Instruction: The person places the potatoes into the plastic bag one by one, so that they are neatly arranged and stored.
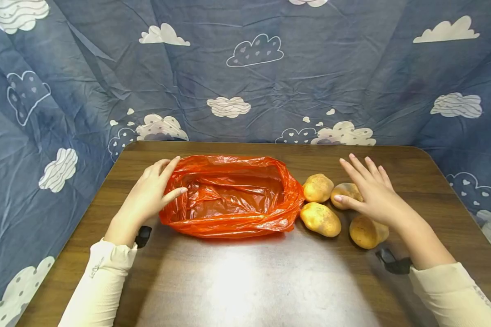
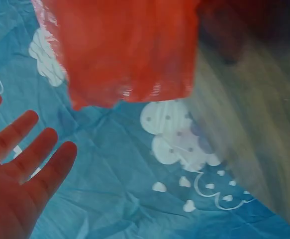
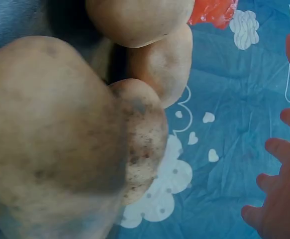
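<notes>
A thin, crinkled red plastic bag sits on a dark brown wood-grain table, its long mouth gaping upward so that folds of its own glossy film show inside. Outside it, by its right end, lie four rounded, yellowish-brown potatoes: two close beside the plastic, two farther right, with darker earthy patches on some. The left hand, in a cream sleeve, stands at the bag's left end, fingers extended and grip wide, holding nothing; whether its thumb touches the rim I cannot tell. The right hand is above the right-hand pair of potatoes, fingers spread wide, grasping nothing; the right wrist view shows a gap between them. Behind the table hangs a blue-grey fabric backdrop printed with white clouds
</notes>
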A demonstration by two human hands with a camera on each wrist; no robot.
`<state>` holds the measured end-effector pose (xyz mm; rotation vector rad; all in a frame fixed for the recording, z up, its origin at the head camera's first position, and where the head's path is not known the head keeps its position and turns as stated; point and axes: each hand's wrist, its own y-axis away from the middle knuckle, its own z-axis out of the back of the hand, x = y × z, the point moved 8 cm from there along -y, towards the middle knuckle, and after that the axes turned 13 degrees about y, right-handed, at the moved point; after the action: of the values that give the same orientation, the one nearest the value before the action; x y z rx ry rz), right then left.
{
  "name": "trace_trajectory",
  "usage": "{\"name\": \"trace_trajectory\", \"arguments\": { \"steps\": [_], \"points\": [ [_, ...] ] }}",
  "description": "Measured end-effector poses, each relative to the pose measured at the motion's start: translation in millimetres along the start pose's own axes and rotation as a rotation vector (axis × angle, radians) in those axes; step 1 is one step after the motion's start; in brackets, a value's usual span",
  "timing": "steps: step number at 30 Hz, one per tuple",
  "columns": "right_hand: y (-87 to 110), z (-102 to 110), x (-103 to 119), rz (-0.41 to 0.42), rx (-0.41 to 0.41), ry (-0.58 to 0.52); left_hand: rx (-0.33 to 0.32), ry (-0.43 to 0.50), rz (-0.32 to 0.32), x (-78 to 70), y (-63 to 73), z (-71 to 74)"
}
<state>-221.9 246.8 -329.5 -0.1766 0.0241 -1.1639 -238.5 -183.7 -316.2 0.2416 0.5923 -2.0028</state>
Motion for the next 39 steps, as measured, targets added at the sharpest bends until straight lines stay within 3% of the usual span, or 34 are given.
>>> {"name": "trace_trajectory", "arguments": {
  "steps": [9, 22, 31, 39],
  "points": [
    [13.3, -6.9, -6.4, -0.015, -0.008, -0.026, -0.005, 0.077, 0.14, 23.5, 14.9, -6.9],
    [36.1, -19.1, -21.6, -0.078, -0.004, -0.139, 0.002, 0.183, 0.222, 40.3, 29.6, -17.5],
    [56.1, -28.1, -30.5, -0.059, -0.028, -0.299, 0.005, 0.26, 0.207, 48.1, 34.9, -23.0],
    [73.3, -40.6, -41.9, -0.119, -0.013, -0.422, -0.017, 0.431, 0.219, 53.7, 36.8, -25.7]
  ]
}}
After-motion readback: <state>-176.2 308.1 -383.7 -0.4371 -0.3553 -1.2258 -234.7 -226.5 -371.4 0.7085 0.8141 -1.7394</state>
